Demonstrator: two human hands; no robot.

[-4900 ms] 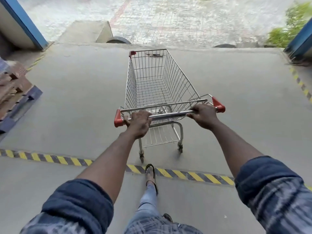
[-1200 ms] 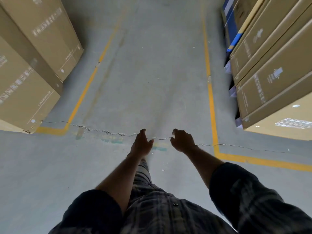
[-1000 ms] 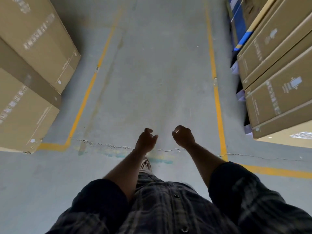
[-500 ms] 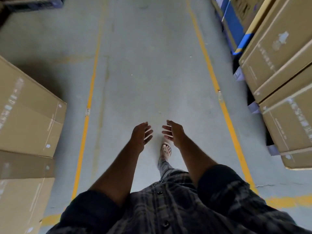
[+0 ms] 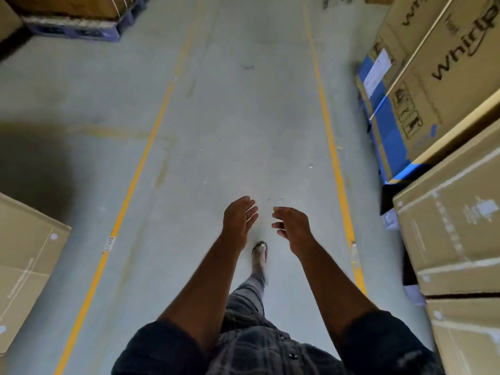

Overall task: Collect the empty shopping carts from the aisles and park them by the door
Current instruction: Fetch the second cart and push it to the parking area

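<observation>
Below, left hand, right hand empty, cardboard boxes closed

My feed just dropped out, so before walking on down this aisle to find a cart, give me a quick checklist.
1. Left hand free: ok, fingers relaxed, grip empty.
2. Right hand free: ok, loosely curled, holding nothing.
3. Grey concrete floor between the yellow painted lines: ok, only small specks ahead.
4. Brown cardboard boxes on both sides outside the lines: ok.
5. Shopping cart in sight: cannot tell; only a blurred grey shape at the far end.
</observation>
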